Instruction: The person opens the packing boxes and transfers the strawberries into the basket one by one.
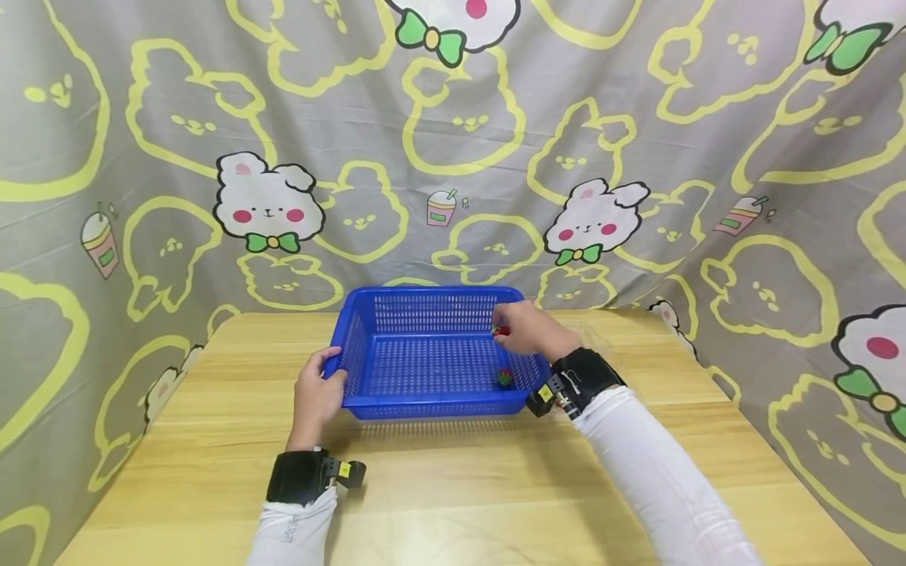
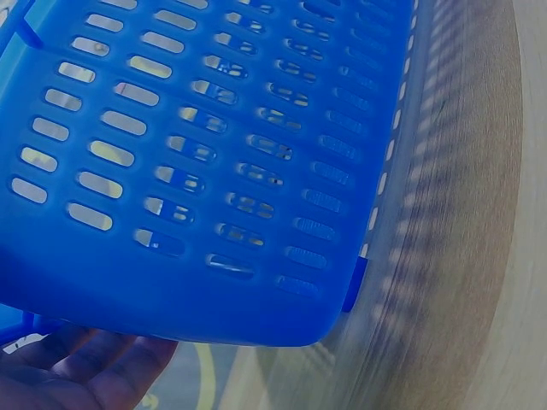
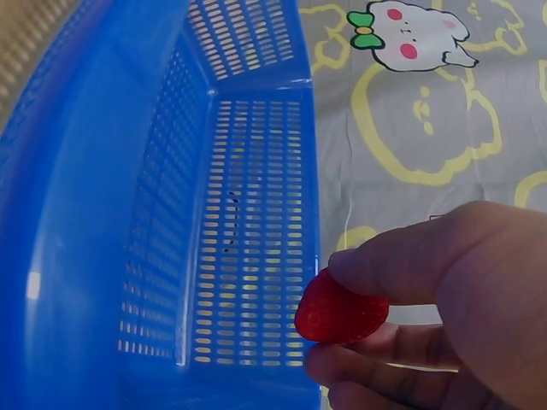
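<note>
Grey curtain (image 1: 354,134) with cartoon rabbits (image 1: 267,200) on three sides; wood-grain table (image 1: 453,487).

Right hand (image 3: 479,312) observed at the lower right, thumb above and fingers below, pinching a red strawberry (image 3: 338,309), its dimpled surface exposed toward the basket (image 3: 254,196). The basket is blue, with rows of slots and a smooth rim at left showing glare; the strawberry overlaps its right edge as seen here, and contact between them cannot be determined. Beyond it, grey cloth (image 3: 333,154) bears yellow outlines and a white rabbit (image 3: 423,36) with pink cheeks and green bow (image 3: 366,31).
</note>
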A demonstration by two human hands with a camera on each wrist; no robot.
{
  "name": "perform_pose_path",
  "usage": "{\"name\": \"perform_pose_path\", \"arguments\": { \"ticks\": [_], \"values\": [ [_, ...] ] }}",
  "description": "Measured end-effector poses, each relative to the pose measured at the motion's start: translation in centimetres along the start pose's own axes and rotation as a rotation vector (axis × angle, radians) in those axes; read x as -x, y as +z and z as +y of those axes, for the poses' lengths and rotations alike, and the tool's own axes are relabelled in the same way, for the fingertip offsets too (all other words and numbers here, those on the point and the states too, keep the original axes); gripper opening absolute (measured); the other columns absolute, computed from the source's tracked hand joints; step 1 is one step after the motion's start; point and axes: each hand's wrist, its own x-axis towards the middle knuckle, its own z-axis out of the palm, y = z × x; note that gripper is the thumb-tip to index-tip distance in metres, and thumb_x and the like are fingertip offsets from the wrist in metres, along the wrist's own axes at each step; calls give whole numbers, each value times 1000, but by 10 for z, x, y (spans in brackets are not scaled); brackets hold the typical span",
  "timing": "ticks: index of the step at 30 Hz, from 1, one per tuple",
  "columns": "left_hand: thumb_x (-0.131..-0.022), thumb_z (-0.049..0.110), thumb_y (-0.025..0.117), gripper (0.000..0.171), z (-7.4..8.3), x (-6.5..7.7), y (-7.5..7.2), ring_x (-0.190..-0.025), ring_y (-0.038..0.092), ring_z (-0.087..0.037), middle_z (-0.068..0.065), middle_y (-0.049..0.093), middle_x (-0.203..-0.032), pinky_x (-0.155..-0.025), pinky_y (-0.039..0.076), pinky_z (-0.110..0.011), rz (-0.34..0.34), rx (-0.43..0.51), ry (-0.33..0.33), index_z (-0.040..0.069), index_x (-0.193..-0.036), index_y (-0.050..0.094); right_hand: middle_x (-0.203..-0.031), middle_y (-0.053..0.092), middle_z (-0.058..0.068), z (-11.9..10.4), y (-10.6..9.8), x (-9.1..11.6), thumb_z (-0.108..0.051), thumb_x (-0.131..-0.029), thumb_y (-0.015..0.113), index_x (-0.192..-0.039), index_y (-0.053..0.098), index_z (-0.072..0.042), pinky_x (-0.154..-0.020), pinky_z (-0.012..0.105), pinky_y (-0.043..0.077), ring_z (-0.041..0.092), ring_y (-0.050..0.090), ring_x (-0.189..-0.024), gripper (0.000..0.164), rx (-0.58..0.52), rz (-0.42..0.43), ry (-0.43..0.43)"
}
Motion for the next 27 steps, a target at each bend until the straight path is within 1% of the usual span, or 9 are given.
{"name": "perform_pose_path", "arguments": {
  "ticks": [4, 8, 14, 20, 27],
  "values": [
    [-88, 11, 46, 41, -1, 0, 0, -124, 37, -34, -17, 36, -140, -99, 32, -49, 6, 3, 1, 9, -129, 45, -80, 55, 5, 0, 4, -2, -21, -82, 66, -102, 59, -8, -59, 28, 45, 19, 52, -71, 25, 6, 2, -23],
    [-89, 11, 46, 41, -1, 0, 1, -125, 36, -33, -16, 36, -140, -99, 32, -49, 7, 1, 3, 10, -129, 45, -81, 55, 4, 2, 7, -4, -21, -82, 66, -102, 59, -9, -59, 28, 45, 19, 52, -72, 24, 13, 7, -16],
    [-89, 11, 46, 40, -1, -1, 2, -125, 36, -34, -16, 37, -140, -99, 32, -49, 9, 2, 6, 10, -129, 45, -81, 55, 4, 2, 11, -5, -22, -82, 66, -102, 59, -10, -59, 29, 45, 19, 52, -71, 24, -4, -10, 4],
    [-89, 11, 46, 40, -2, -1, 3, -124, 38, -34, -17, 37, -139, -98, 34, -49, 5, 1, 7, 10, -129, 45, -80, 55, 3, 4, 16, -5, -22, -82, 67, -100, 59, -10, -58, 29, 44, 18, 52, -70, 23, 0, -18, -3],
    [-90, 12, 45, 40, -1, 0, 1, -125, 36, -35, -17, 35, -141, -98, 32, -51, 3, -2, 3, 10, -130, 44, -79, 55, 4, 4, 20, -6, -20, -81, 67, -99, 58, -10, -58, 28, 44, 18, 52, -70, 22, -9, -33, -6]
  ]
}}
